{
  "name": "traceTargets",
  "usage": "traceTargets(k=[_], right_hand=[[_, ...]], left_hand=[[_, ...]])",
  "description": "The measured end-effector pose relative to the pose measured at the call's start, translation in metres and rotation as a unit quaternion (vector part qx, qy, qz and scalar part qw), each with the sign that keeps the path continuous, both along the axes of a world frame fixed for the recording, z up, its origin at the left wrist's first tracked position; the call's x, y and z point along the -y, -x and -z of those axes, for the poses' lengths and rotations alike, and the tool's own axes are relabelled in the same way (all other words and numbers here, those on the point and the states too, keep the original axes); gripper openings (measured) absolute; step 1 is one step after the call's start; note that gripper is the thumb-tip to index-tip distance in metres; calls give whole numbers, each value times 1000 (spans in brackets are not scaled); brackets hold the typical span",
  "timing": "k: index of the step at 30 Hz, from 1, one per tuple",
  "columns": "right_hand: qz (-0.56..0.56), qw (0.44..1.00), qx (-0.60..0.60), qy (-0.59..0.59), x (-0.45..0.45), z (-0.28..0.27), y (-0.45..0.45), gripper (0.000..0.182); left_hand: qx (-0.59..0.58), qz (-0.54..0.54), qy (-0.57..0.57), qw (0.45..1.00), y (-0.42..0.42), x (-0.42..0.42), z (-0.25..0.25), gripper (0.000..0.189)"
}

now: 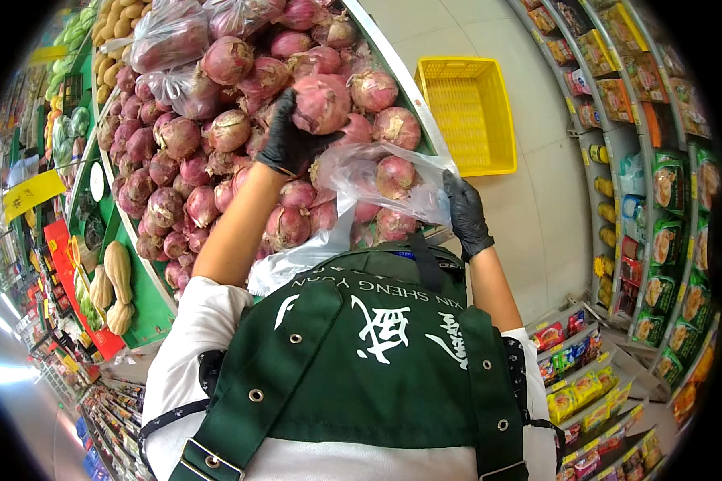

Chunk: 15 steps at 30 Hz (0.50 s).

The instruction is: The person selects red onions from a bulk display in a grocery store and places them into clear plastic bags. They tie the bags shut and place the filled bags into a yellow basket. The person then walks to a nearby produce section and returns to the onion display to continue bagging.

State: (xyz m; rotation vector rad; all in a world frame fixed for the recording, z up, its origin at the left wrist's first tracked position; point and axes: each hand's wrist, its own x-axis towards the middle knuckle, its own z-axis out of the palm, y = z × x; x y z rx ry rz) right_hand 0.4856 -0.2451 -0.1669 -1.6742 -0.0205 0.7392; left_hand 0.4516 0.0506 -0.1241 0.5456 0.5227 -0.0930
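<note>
My left hand (286,141), in a black glove, grips a large red onion (322,104) above the heap of red onions (201,204). A clear plastic bag (361,171) hangs over the heap's near right part, its edge pinched in my right hand (468,216), gloved in black too. Through or beside the film a red onion (395,174) shows; whether it lies inside the bag, I cannot tell. More crumpled plastic bags (298,255) lie against the near edge, partly hidden by my green apron (373,373).
Filled clear bags (171,39) rest on the heap's far left. A yellow plastic crate (469,114) stands on the tiled floor beyond the bin's white rim (406,81). Butternut squashes (118,273) and potatoes (117,24) lie left. Shelves of packaged food (614,90) line the right.
</note>
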Motion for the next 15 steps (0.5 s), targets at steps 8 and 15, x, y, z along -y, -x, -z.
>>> traceTargets(k=[8, 15], right_hand=[[118, 987, -89, -58, 5, -10, 14, 47], [-7, 993, 94, 65, 22, 6, 19, 38]], left_hand=[[62, 314, -263, 910, 17, 84, 41, 59], [74, 344, -222, 909, 33, 87, 65, 49]])
